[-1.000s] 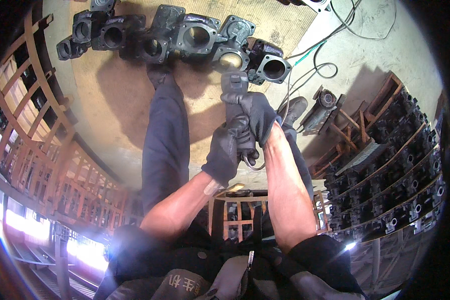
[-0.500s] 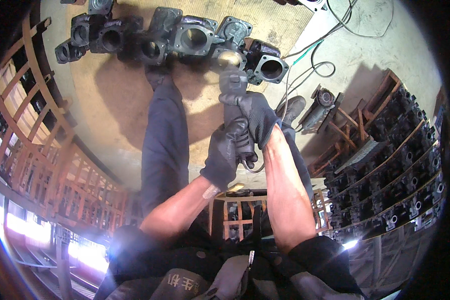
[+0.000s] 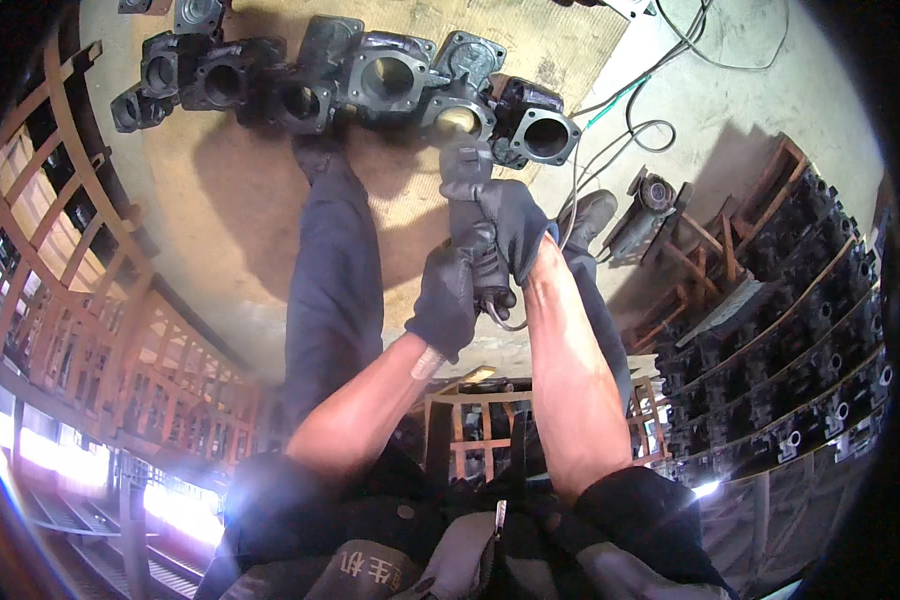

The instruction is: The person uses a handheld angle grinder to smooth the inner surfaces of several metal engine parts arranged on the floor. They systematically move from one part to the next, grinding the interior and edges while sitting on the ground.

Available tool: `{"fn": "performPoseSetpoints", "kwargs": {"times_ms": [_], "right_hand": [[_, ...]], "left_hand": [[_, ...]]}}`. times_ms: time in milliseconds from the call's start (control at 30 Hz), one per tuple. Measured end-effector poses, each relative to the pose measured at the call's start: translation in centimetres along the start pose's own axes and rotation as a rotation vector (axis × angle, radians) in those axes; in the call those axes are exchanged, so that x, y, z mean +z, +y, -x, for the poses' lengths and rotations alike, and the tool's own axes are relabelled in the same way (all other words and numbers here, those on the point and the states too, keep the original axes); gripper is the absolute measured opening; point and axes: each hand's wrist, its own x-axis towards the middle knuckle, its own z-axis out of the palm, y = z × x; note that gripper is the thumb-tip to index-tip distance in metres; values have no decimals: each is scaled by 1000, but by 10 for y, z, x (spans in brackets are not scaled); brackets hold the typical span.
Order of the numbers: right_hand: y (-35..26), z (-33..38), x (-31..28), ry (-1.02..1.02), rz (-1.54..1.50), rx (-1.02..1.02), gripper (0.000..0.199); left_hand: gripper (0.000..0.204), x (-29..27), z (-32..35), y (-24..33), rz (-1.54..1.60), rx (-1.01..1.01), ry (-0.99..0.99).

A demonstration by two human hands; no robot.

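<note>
Toward twelve o'clock, left hand (image 3: 445, 290), right hand (image 3: 516, 225) fingers grip power tool (image 3: 465, 168); two-o'clock shoe (image 3: 595, 212) could snag cord (image 3: 500, 323), jerking it.

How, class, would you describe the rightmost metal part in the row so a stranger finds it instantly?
Find the tan mat, then the row of metal parts along it. Go to the right end: this part has a dark round opening, while its left neighbour shows tan inside.
</note>
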Motion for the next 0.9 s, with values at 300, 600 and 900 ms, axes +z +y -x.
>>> {"fn": "performPoseSetpoints", "kwargs": {"times_ms": [300,600,900], "right_hand": [[-9,20,5,-59,224,44,28],[2,23,-2,-68,261,-46,29],[-5,19,5,-30,46,81,17]], "left_hand": [[11,8,20,0,43,-12,25],[19,-3,20,-10,28,-9,-16],[12,-7,13,-8,88,-7,-57]]}}
